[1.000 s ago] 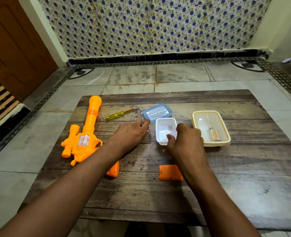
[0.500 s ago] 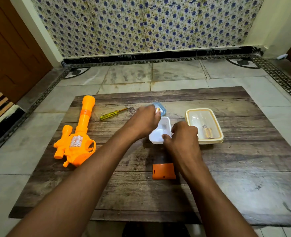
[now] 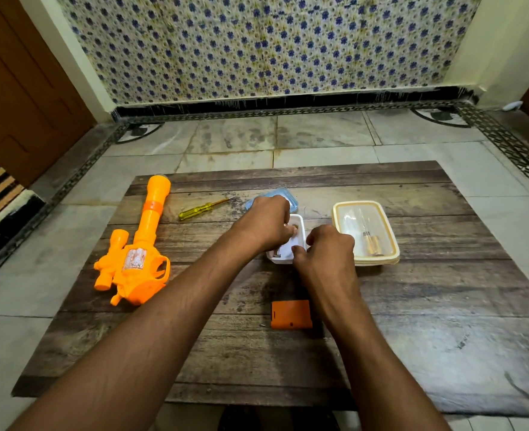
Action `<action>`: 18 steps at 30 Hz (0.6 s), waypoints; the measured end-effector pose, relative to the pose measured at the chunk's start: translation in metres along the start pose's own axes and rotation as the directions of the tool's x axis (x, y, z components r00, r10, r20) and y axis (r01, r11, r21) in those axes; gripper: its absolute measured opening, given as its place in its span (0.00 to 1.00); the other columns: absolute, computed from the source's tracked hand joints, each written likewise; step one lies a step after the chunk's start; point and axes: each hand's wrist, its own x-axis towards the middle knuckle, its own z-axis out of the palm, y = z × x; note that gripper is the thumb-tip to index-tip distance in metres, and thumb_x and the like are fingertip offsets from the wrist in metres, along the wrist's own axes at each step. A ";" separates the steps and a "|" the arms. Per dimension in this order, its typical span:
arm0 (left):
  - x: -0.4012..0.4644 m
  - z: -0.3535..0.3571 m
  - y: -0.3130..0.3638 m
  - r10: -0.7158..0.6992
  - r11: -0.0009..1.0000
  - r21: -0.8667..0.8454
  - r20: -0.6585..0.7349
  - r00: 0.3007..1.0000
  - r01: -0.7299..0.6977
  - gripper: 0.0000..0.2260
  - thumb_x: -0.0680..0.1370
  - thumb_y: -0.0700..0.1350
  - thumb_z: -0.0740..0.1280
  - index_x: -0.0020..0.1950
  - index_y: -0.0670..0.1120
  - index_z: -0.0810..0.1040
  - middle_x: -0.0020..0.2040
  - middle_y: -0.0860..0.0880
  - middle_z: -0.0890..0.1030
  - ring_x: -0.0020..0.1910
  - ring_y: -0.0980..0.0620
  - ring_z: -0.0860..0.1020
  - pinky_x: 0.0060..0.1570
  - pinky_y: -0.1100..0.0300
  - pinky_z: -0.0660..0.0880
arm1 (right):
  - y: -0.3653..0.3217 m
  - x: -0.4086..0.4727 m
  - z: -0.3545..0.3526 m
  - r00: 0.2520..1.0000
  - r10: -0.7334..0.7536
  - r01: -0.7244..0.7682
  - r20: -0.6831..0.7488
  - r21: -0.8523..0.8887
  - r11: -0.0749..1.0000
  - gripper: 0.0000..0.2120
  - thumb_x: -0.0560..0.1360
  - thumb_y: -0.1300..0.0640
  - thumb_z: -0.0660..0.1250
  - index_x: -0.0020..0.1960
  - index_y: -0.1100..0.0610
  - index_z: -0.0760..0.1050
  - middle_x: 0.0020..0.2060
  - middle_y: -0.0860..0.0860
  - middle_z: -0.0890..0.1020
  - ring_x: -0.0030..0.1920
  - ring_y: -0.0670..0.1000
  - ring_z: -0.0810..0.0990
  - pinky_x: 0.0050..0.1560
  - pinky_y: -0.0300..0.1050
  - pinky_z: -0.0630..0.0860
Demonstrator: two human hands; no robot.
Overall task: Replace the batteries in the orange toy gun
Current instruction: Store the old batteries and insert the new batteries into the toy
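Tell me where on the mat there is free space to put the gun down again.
Free: the wide strip of mat right of the orange cover and in front of the cream box, and the near strip below the cover. Crowded: the middle, where both hands work at the white tray, with the blue lid and the screwdriver behind.

Wooden board (image 3: 412, 306) carries toy gun (image 3: 135, 259), screwdriver (image 3: 199, 209), two containers.
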 end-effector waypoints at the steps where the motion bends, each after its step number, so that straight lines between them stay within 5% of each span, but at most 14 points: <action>1: -0.001 -0.001 0.000 0.001 1.000 -0.014 -0.004 1.000 -0.001 0.09 0.78 0.46 0.72 0.52 0.42 0.82 0.48 0.43 0.79 0.49 0.46 0.79 0.47 0.54 0.77 | 0.000 0.000 0.000 1.000 0.000 0.000 -0.003 0.000 1.000 0.14 0.77 0.55 0.71 0.59 0.62 0.81 0.52 0.60 0.84 0.51 0.58 0.83 0.42 0.39 0.69; 7: 0.000 0.002 -0.009 0.000 0.997 -0.071 -0.040 0.999 -0.003 0.02 0.75 0.41 0.73 0.46 0.44 0.86 0.46 0.44 0.84 0.45 0.50 0.82 0.48 0.52 0.82 | -0.001 -0.001 0.000 1.000 0.010 -0.010 0.003 -0.003 1.000 0.15 0.76 0.55 0.72 0.59 0.62 0.81 0.52 0.60 0.84 0.50 0.58 0.84 0.43 0.40 0.71; 15: 0.003 0.005 -0.029 -0.059 0.989 -0.146 -0.319 0.946 0.013 0.05 0.76 0.36 0.71 0.46 0.44 0.84 0.44 0.48 0.83 0.43 0.51 0.80 0.43 0.56 0.76 | 0.000 -0.001 -0.002 1.000 -0.002 0.002 0.004 0.002 1.000 0.14 0.76 0.56 0.72 0.58 0.63 0.81 0.52 0.61 0.84 0.52 0.60 0.84 0.45 0.42 0.74; 18: 0.007 0.007 -0.047 -0.047 0.997 -0.078 -0.290 0.956 0.026 0.08 0.74 0.33 0.70 0.46 0.46 0.84 0.47 0.47 0.83 0.47 0.48 0.80 0.47 0.53 0.78 | 0.000 -0.002 -0.002 1.000 -0.018 0.018 0.002 -0.011 1.000 0.16 0.76 0.55 0.72 0.60 0.62 0.80 0.55 0.60 0.84 0.54 0.59 0.83 0.48 0.42 0.74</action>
